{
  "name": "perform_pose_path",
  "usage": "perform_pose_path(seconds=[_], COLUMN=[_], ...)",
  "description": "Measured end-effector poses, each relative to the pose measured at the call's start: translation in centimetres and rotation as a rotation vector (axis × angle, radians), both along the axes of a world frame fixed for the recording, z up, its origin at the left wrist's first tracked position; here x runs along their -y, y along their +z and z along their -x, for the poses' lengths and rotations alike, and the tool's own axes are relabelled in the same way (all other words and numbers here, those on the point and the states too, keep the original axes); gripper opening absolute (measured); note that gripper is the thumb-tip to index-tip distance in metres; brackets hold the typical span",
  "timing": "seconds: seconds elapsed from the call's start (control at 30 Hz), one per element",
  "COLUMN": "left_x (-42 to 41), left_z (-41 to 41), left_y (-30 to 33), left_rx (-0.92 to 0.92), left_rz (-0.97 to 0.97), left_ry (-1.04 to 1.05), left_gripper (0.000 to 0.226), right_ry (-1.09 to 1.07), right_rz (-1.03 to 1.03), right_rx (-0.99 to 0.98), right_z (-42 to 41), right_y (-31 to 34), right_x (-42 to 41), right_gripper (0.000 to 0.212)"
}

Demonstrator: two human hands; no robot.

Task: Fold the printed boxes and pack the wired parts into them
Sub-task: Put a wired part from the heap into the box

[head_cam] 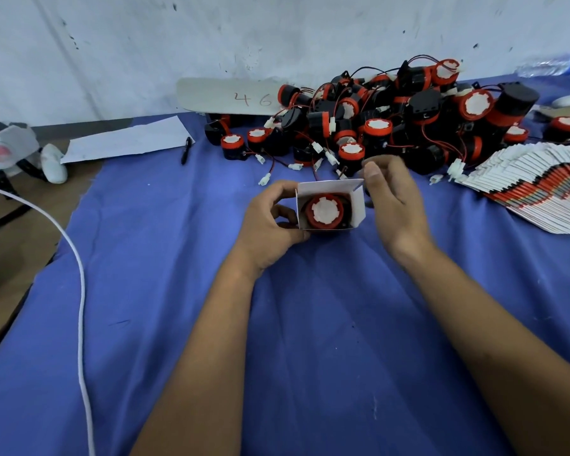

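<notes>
Cupping box (330, 205), left hand (270, 222) curled, right hand (392, 199) alongside

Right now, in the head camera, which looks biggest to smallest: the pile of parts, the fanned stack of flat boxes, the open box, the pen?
1. Pile of parts
2. Stack of flat boxes
3. Open box
4. Pen

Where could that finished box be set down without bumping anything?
The blue cloth is bare between the white cable and the left hand, also below the pen. It is crowded behind the box, where the pile of wired parts lies, and beside the right hand, at the flat boxes.
</notes>
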State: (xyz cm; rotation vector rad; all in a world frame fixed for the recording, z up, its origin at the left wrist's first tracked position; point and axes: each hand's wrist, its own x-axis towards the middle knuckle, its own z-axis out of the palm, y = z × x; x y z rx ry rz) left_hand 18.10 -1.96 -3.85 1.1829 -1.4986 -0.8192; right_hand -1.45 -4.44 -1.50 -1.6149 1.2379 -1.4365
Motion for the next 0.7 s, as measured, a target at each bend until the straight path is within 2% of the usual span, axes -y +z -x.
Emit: perform_pose_path(seconds=[0.1,0.2,0.3,0.4,0.47,0.53,0.6,0.7], left_x=[0.0,-0.1,-0.2,-0.3,-0.4,-0.5,-0.5,-0.5], left_z=[-0.1,0.0,0.3,0.5,0.6,0.8,1.3,2.0], left_y=[-0.1,0.0,0.1,0.4,0.4,0.4,0.4,0.5], left_rx=[-0.038,-0.078,-0.107,-0.136,-0.122,-0.094,-0.073,-0.069], left_rz=[-0.003,-0.018,-0.025,-0.021,-0.021,-0.024,-0.007,0.027], left_ry=[0.004,0.003,0.013,0.039,0.030,0.013,0.000,-0.002], left_gripper=[0.062,0.063,0.066,0.071,0.069,0.063,0.061,0.064], right_ry=[0.160,0.256,0.368,0.485,0.373,0.200,0.048,-0.052], right_rz=[-0.211,-0.331,-0.339,-0.282,-0.192,-0.076,-0.011,-0.008], right_rx=[0.081,0.171,0.273,0.227,0.104,0.015,-0.015,-0.009], right_z=[-0.3,-0.5,-0.3,-0.2,-0.6,-1.1,-1.3,-1.3], right_y=[-0.8,-1.2,-1.4,-1.5,-1.6,-1.6,-1.9,-2.2], right_x=[0.4,0.8,1.1,0.8,0.3,-0.1,-0.1,0.4], right_gripper=[0.030,0.031,0.038,0.035,0.035,0.027,0.033,0.027])
